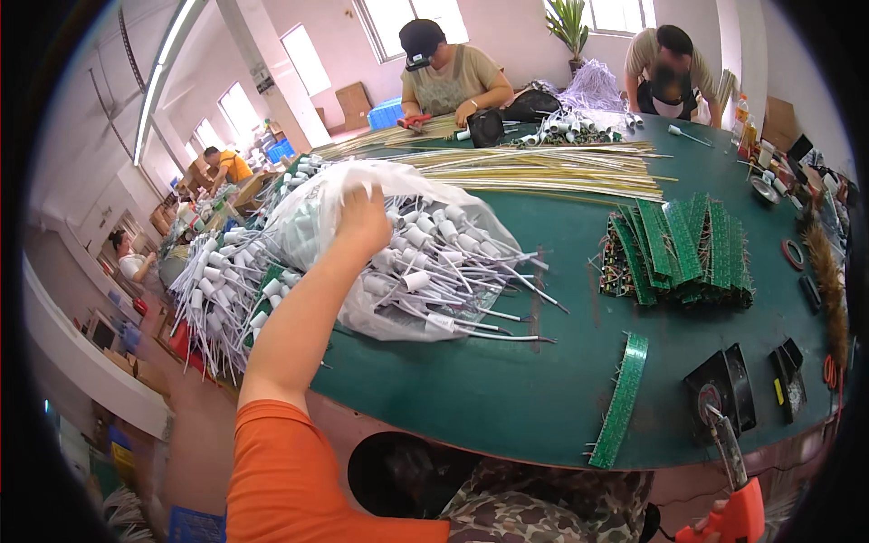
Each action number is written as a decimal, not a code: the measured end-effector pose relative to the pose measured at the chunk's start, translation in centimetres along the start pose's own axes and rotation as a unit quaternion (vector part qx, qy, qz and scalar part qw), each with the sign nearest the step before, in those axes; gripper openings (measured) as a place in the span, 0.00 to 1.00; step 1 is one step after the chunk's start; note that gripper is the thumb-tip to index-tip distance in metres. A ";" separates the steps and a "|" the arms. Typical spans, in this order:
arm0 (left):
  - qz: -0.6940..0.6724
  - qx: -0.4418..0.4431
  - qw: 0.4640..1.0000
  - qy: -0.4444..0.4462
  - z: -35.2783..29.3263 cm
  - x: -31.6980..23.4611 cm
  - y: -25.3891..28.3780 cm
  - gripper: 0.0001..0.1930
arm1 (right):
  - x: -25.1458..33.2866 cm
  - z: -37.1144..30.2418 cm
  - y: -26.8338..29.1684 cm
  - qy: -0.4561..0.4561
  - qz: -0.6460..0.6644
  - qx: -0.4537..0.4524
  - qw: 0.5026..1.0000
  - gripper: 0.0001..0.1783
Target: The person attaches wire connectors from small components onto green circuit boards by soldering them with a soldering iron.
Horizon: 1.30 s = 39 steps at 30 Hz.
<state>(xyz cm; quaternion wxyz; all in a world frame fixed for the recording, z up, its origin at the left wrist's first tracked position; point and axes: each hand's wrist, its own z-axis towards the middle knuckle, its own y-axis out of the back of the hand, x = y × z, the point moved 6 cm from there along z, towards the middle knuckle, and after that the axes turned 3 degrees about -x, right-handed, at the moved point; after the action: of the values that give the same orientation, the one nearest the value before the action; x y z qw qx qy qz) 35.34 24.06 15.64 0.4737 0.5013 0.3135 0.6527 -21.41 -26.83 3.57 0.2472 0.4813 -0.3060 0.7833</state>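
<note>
Bright daylight from windows (306,60), fisheye-curved edges.

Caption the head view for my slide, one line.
Left hand at a plastic bag of white cables; right hand holding a red-handled tool.

Dressed in a bright orange top (353,525) with a short left sleeve (281,466), plain in colour, loose-fitting and lightly creased, ending in an even hem around the arm. Bare beyond the sleeve, along the left forearm (303,312) and over the left hand (364,220). Clad, to the right of the sleeve, in camouflage cloth (552,507), wrinkled and blotched with brown, tan and darker patches; hard to tell whether trousers or apron.
</note>
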 end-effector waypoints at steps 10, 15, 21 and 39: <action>-0.314 0.135 0.934 -0.104 6.3 -4.6 -10.4 0.35 | -3.4 0.9 2.1 0.009 -0.041 -0.066 0.997 0.31; -0.343 0.274 0.898 0.013 5.6 -5.4 -10.1 0.39 | -5.3 0.7 3.2 0.002 -0.046 -0.064 0.997 0.31; -0.326 0.301 0.894 -0.061 0.0 -9.5 -8.4 0.44 | -7.5 -0.1 3.2 -0.019 -0.035 -0.028 0.999 0.31; -0.297 0.092 0.930 -0.195 -18.8 -9.2 2.4 0.22 | -5.7 -2.8 2.2 -0.034 -0.030 0.076 0.996 0.35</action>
<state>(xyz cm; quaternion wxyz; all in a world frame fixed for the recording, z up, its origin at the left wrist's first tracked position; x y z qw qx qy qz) 17.16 15.86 8.76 0.6495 0.5443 0.4079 0.3398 -22.22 -26.87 -3.04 0.2225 0.5340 -0.2390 0.7799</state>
